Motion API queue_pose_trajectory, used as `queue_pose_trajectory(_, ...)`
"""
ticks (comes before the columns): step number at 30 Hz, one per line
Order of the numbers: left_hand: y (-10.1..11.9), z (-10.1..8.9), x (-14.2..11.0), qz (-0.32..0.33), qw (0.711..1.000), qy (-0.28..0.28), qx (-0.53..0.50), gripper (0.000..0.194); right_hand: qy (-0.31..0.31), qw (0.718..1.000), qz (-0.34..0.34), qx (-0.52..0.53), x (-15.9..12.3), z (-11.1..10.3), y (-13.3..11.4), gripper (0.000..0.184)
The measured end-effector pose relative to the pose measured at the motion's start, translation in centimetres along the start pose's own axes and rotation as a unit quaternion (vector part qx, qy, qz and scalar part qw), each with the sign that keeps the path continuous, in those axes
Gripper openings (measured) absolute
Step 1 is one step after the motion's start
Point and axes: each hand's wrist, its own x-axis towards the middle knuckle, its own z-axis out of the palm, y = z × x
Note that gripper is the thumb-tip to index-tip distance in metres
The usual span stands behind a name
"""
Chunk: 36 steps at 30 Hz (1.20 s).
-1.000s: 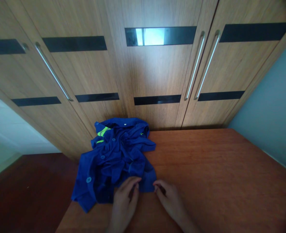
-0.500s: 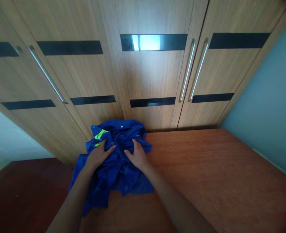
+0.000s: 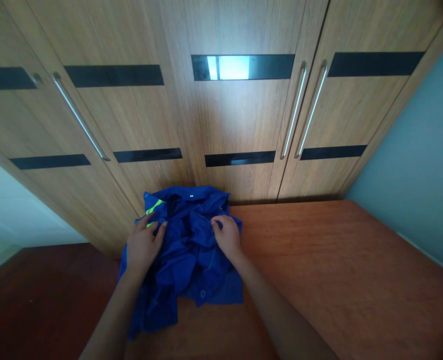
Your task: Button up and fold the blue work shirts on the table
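A crumpled blue shirt (image 3: 191,260) with buttons and neon yellow stripes lies at the left end of a wooden table (image 3: 319,270), partly hanging over its left edge. My left hand (image 3: 143,244) rests on the shirt's upper left part, near the yellow stripe, with its fingers bent onto the cloth. My right hand (image 3: 227,234) is curled at the shirt's upper right, pinching a fold of the fabric.
A wooden wardrobe (image 3: 236,115) with long metal handles and dark strips stands right behind the table. A grey-blue wall (image 3: 424,165) runs along the right. Dark red floor (image 3: 37,295) shows to the left of the table.
Both hands went from the shirt's near hem up to its far part. Since half a second ago they have spread apart, and the right one has closed on a fold.
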Motion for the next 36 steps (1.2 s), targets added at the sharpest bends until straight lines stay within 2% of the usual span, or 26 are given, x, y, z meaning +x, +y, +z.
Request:
queue_pose_trajectory(2, 0.7, -1.4, 0.1, -0.085, 0.990, -0.003, -0.113, 0.043, 0.047, 0.995, 0.005, 0.083, 0.0, -1.7, -0.2, 0.018)
queue_pose_trajectory(4, 1.7, -2.5, 0.2, -0.167, 0.946, -0.009, -0.276, 0.045, 0.085, 0.977, 0.024, 0.195, -0.1, -3.2, -0.3, 0.019)
queue_pose_trajectory(6, 2.9, -3.1, 0.1, -0.203, 0.888, -0.018, -0.412, 0.048, 0.100, 0.950, 0.053, 0.291, -0.5, -4.1, -0.5, 0.020)
queue_pose_trajectory(8, 4.2, -3.1, -0.3, -0.204, 0.855, -0.043, -0.475, 0.051, 0.085, 0.924, 0.082, 0.364, -1.0, -4.3, -1.0, 0.021)
queue_pose_trajectory(9, 4.8, -2.9, -0.6, -0.193, 0.853, -0.065, -0.480, 0.052, 0.062, 0.915, 0.095, 0.388, -1.3, -4.2, -1.3, 0.024)
queue_pose_trajectory(11, 5.8, -2.1, -1.3, -0.155, 0.869, -0.122, -0.454, 0.052, -0.004, 0.910, 0.113, 0.400, -1.9, -3.4, -1.9, 0.035)
queue_pose_trajectory(13, 6.4, -1.2, -2.2, -0.098, 0.890, -0.185, -0.404, 0.051, -0.064, 0.924, 0.105, 0.361, -2.5, -2.3, -2.4, 0.047)
queue_pose_trajectory(15, 6.8, -0.2, -3.0, -0.051, 0.902, -0.227, -0.363, 0.050, -0.099, 0.945, 0.076, 0.303, -3.0, -0.8, -2.6, 0.054)
queue_pose_trajectory(17, 6.8, 0.6, -3.7, -0.027, 0.904, -0.241, -0.353, 0.049, -0.110, 0.957, 0.058, 0.263, -3.1, 0.6, -2.4, 0.053)
queue_pose_trajectory(20, 6.5, 1.0, -4.0, -0.035, 0.892, -0.235, -0.383, 0.047, -0.086, 0.966, 0.067, 0.236, -2.5, 2.0, -2.0, 0.033)
queue_pose_trajectory(22, 5.9, 0.5, -3.6, -0.039, 0.884, -0.232, -0.405, 0.047, -0.063, 0.969, 0.068, 0.227, -1.8, 2.0, -2.0, 0.024)
queue_pose_trajectory(23, 5.5, 0.0, -3.3, -0.037, 0.888, -0.221, -0.401, 0.047, -0.055, 0.971, 0.067, 0.224, -1.3, 1.7, -2.1, 0.025)
queue_pose_trajectory(26, 3.8, -1.4, -1.9, -0.024, 0.942, -0.143, -0.302, 0.049, -0.039, 0.969, 0.044, 0.242, 0.1, -1.0, -3.4, 0.030)
queue_pose_trajectory(29, 2.3, -1.9, -1.1, 0.007, 0.983, -0.091, -0.160, 0.057, -0.019, 0.951, 0.005, 0.310, 1.5, -5.4, -6.2, 0.036)
queue_pose_trajectory(31, 2.2, -1.1, -1.3, 0.035, 0.990, -0.090, -0.102, 0.064, -0.016, 0.932, -0.004, 0.363, 2.1, -8.5, -8.5, 0.034)
queue_pose_trajectory(33, 3.2, 0.2, -2.1, 0.059, 0.991, -0.094, -0.073, 0.066, -0.017, 0.915, -0.020, 0.403, 2.5, -11.3, -10.5, 0.030)
queue_pose_trajectory(36, 6.2, 2.2, -3.3, 0.091, 0.981, -0.135, -0.104, 0.043, -0.004, 0.907, -0.032, 0.419, 2.6, -15.1, -12.3, 0.024)
